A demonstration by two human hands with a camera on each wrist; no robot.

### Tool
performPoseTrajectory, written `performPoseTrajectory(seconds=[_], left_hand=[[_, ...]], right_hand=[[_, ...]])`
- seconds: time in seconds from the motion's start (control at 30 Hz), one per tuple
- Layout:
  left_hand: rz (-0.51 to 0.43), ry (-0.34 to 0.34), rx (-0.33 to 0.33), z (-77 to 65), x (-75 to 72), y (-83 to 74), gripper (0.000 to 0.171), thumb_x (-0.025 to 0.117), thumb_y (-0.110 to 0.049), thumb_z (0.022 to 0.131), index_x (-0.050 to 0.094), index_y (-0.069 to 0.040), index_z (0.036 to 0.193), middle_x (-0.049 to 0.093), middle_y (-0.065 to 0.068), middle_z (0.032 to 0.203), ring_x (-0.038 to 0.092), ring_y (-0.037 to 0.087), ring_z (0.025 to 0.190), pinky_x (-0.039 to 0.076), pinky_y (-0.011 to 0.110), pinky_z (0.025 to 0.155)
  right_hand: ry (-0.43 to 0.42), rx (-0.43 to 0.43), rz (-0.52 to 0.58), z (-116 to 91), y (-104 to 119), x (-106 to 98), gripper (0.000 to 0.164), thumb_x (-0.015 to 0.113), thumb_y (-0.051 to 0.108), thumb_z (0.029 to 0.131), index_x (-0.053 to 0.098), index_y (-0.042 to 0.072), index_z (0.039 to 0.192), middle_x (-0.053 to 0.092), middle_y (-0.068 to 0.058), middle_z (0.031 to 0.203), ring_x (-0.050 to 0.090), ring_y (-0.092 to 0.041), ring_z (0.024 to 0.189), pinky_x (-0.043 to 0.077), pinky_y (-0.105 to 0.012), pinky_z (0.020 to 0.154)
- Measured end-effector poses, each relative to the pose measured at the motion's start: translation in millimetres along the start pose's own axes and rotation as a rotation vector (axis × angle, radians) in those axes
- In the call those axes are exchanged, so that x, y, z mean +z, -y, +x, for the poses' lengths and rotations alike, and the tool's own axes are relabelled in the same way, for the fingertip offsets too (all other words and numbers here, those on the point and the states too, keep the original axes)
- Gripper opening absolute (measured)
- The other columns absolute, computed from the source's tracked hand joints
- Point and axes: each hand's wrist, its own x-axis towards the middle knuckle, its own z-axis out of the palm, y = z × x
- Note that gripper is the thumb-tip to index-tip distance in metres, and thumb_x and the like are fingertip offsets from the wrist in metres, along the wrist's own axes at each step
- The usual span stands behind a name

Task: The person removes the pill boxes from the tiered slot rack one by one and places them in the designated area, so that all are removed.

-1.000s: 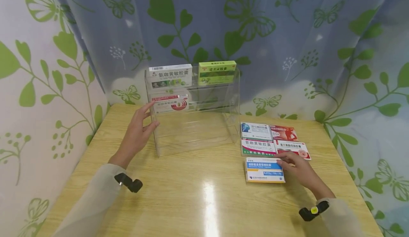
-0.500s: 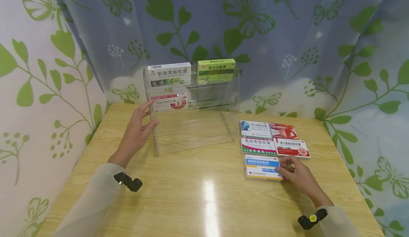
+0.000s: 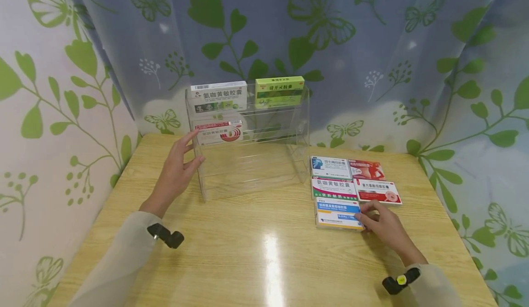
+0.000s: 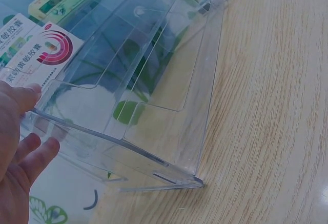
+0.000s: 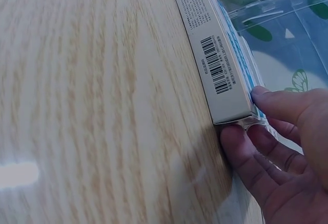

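My left hand [image 3: 175, 173] holds the left side panel of a clear acrylic display rack [image 3: 252, 178]; in the left wrist view its fingers [image 4: 43, 155] lie along that panel. My right hand [image 3: 384, 226] pinches the right end of a white-and-blue medicine box [image 3: 336, 214], thumb on top and fingers at its end. That box meets the front edge of a white medicine box with a green-and-red band [image 3: 334, 189]. In the right wrist view, the barcoded side [image 5: 212, 62] of the pinched box faces the camera.
A white box [image 3: 219, 97] and a green box [image 3: 279, 92] stand in the rack's top tier, a red-and-white box [image 3: 219, 133] below. Three more boxes lie right of the rack: blue-and-white [image 3: 330, 167], red [image 3: 366, 170], white-and-red [image 3: 378, 191]. Patterned curtain [image 3: 264, 31] backs the wooden table [image 3: 231, 252].
My right hand has slid the white-and-blue medicine box away from me, closing the gap to the box beyond it. My left hand stays at the rack.
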Motion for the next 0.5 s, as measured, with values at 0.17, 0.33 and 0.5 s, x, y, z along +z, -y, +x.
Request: performPoseTrajectory(seconds=[0.17, 0.33, 0.5], left_hand=[[-0.001, -0.003, -0.005, -0.2, -0.9, 0.4, 0.079, 0.064, -0.006, 0.110, 0.028, -0.037, 0.172, 0.033, 0.023, 0.169, 0.043, 0.051, 0.154, 0.060, 0.065, 0.108], [-0.013, 0.004, -0.021, -1.1, -2.3, -1.4, 0.077, 0.063, -0.008, 0.111, 0.028, -0.036, 0.173, 0.033, 0.022, 0.170, 0.043, 0.050, 0.154, 0.058, 0.065, 0.112], [-0.018, 0.011, -0.019, -1.2, -2.1, -1.2, 0.075, 0.063, -0.009, 0.111, 0.028, -0.035, 0.173, 0.032, 0.021, 0.171, 0.043, 0.048, 0.155, 0.059, 0.063, 0.112]], right_hand=[[-0.006, -0.012, 0.002, 2.2, -1.9, 2.8, 0.032, 0.073, 0.025, 0.107, 0.058, 0.002, 0.123, 0.064, -0.023, 0.128, 0.075, -0.020, 0.088, 0.066, -0.020, 0.072], [-0.014, -0.001, -0.027, 1.2, -0.4, 0.9, 0.037, 0.070, 0.034, 0.109, 0.059, 0.003, 0.125, 0.065, -0.024, 0.131, 0.075, -0.017, 0.088, 0.064, -0.019, 0.073], [-0.092, -0.030, -0.074, 4.6, 5.4, -10.2, 0.044, 0.063, 0.041, 0.112, 0.061, 0.003, 0.134, 0.065, -0.025, 0.135, 0.076, -0.027, 0.101, 0.062, -0.019, 0.076]])
